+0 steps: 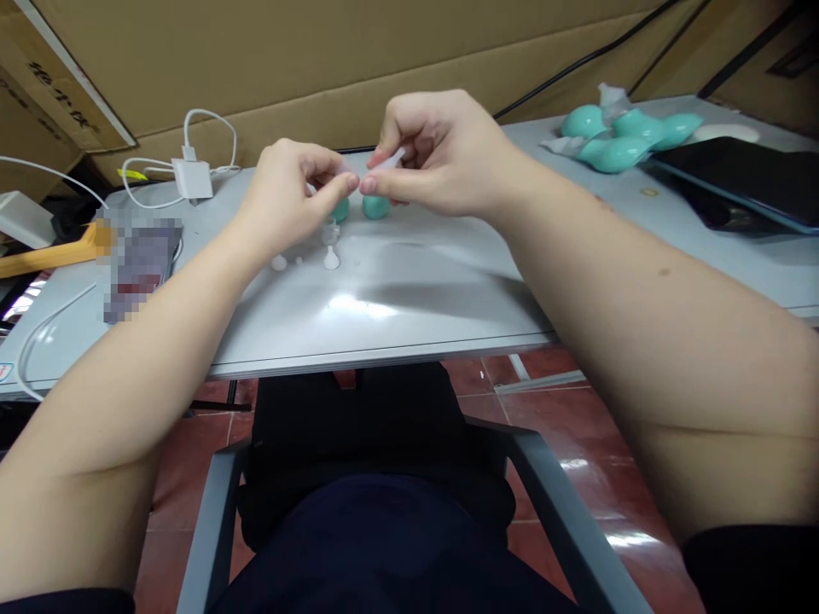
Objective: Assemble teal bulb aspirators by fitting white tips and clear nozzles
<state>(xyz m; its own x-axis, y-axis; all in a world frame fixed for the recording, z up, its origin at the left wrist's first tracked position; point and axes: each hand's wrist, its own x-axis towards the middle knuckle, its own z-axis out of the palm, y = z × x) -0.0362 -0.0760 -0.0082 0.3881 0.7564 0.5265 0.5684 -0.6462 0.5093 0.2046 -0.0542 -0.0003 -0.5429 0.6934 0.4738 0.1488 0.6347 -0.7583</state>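
My left hand (287, 189) and my right hand (441, 153) meet over the far part of the table, fingertips almost touching. Between the right thumb and fingers is a small whitish, see-through piece (392, 160). The left thumb and fingers are pinched together too, but what they hold is hidden. Just below the fingertips sits a small mint-green ball (376, 208). A second green ball (341, 210) shows partly behind the left thumb. Nearer me on the table lie a drop-shaped white bit (331, 258) and a rounder white bit (279, 263).
Glossy mint-green lumps (633, 136) with clear wrapping lie at the back right, beside a dark flat device (742, 179). A white charger (193, 179) with cable stands left, near a blurred phone-like thing (144, 264) and a yellow handle (57, 256). Cardboard (307, 68) walls the back.
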